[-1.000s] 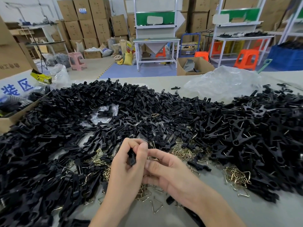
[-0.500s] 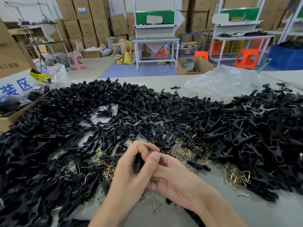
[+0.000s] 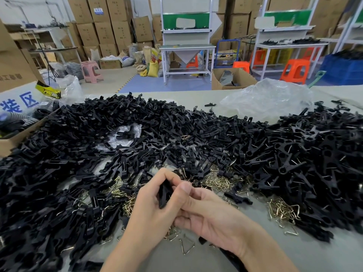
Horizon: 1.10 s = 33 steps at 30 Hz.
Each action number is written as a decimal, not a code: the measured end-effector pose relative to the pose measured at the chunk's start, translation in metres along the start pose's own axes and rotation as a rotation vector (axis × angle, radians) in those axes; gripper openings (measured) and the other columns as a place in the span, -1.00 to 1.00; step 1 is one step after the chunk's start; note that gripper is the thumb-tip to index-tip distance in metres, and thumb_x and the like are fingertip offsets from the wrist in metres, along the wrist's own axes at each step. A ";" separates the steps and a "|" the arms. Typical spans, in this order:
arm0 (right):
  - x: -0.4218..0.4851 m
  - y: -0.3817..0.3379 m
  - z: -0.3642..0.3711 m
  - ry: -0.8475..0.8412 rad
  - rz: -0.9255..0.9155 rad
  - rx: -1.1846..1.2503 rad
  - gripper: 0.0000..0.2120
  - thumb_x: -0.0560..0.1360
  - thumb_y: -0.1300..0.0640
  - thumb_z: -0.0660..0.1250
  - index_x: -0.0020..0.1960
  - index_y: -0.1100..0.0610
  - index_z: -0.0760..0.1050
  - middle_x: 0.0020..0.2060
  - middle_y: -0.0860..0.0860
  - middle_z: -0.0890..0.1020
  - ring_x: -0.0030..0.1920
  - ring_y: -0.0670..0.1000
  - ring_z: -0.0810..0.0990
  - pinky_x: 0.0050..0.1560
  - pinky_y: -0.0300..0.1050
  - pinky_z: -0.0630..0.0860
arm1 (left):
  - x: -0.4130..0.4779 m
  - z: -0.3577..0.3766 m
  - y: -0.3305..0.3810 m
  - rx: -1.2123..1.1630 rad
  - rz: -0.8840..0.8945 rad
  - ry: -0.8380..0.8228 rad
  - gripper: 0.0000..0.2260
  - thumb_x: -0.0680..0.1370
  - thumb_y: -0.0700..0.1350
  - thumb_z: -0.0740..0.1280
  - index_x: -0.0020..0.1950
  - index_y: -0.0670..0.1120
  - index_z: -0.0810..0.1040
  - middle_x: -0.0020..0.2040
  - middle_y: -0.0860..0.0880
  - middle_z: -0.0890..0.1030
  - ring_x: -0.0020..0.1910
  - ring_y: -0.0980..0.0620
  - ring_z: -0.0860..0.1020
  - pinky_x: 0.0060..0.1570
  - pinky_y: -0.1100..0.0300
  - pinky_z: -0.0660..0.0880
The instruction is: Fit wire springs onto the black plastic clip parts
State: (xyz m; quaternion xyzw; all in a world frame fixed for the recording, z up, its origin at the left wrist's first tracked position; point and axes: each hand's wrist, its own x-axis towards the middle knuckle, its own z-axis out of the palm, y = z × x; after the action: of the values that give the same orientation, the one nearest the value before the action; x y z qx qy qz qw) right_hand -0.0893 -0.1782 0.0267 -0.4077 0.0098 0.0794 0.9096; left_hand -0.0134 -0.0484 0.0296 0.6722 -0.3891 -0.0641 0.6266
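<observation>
Left hand point(image 3: 155, 209): grips one black clip part point(image 3: 164, 193), fingers curled over its far end, thumb pressed along its right side. Clip's long axis: runs near to far, leaning slightly right at the far end; points its near tip down toward the wrist. Far tip hidden under the fingertips, so cannot tell which end is the forked one. Right hand point(image 3: 212, 216): rests touching the left, just right of the clip, fingers tucked below the left thumb; holding a spring or nothing, cannot tell. Probably the nearer hand for the fitting, coming in from the clip's right flank, across its axis. Wire springs point(image 3: 218, 181): strewn just beyond and right of the clip. One loose spring point(image 3: 186, 246): on the near side. Heap of clip parts point(image 3: 196, 130): beyond and to both sides, across the table point(image 3: 324, 256).
</observation>
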 end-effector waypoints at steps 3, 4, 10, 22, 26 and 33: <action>0.001 0.000 0.000 0.007 0.002 0.006 -0.54 0.52 0.22 0.40 0.34 0.41 0.42 -0.12 0.10 0.64 -0.19 -0.06 0.65 -0.09 -0.22 0.63 | 0.000 0.000 0.000 0.003 0.004 0.008 -0.78 0.50 0.23 0.38 -0.10 0.09 0.56 -0.13 -0.12 0.69 -0.15 -0.14 0.67 -0.11 -0.22 0.59; 0.001 0.000 0.000 0.009 0.004 -0.006 -0.54 0.52 0.21 0.40 0.34 0.39 0.42 -0.14 0.08 0.65 -0.20 -0.08 0.65 -0.08 -0.22 0.63 | 0.000 0.000 0.000 0.003 0.005 0.000 -0.76 0.49 0.26 0.39 -0.10 0.11 0.57 -0.12 -0.09 0.69 -0.16 -0.12 0.67 -0.13 -0.20 0.60; -0.002 -0.003 -0.008 0.001 0.022 -0.043 -0.64 0.56 0.27 0.36 0.33 0.35 0.44 -0.23 -0.01 0.65 -0.22 -0.09 0.63 -0.05 -0.19 0.62 | 0.000 -0.003 -0.001 0.027 -0.007 -0.095 -0.65 0.43 0.35 0.44 0.01 0.14 0.58 -0.05 0.00 0.71 -0.07 -0.08 0.69 -0.10 -0.13 0.64; -0.003 -0.003 -0.015 -0.080 0.050 0.044 -0.62 0.50 0.27 0.48 0.30 0.21 0.58 -0.23 -0.02 0.61 -0.24 -0.09 0.61 -0.06 -0.18 0.61 | 0.000 -0.008 -0.005 0.091 0.095 -0.130 -0.74 0.49 0.25 0.46 -0.02 0.13 0.53 0.01 0.05 0.72 -0.01 -0.01 0.70 -0.09 0.11 0.64; -0.004 -0.007 -0.012 -0.036 0.048 -0.088 -0.60 0.59 0.11 0.41 0.39 0.21 0.54 0.07 0.24 0.61 -0.09 -0.01 0.63 0.01 -0.17 0.63 | -0.003 -0.002 -0.003 0.084 0.063 -0.011 -0.78 0.49 0.25 0.40 -0.06 0.13 0.57 -0.12 0.02 0.71 -0.18 -0.06 0.68 -0.18 -0.09 0.62; 0.012 0.009 -0.002 0.278 -0.115 -0.454 -0.48 0.53 -0.31 0.29 0.22 0.08 0.65 0.13 0.15 0.68 -0.03 0.09 0.70 0.04 -0.04 0.66 | 0.003 0.002 -0.003 0.063 -0.032 0.233 -0.79 0.49 0.14 0.37 -0.22 0.05 0.51 -0.37 0.03 0.59 -0.43 0.19 0.47 -0.40 0.35 0.40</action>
State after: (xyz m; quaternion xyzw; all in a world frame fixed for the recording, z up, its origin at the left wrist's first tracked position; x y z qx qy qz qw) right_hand -0.0791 -0.1716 0.0176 -0.6081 0.0934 -0.0288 0.7878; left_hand -0.0108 -0.0520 0.0278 0.7007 -0.3045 0.0168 0.6450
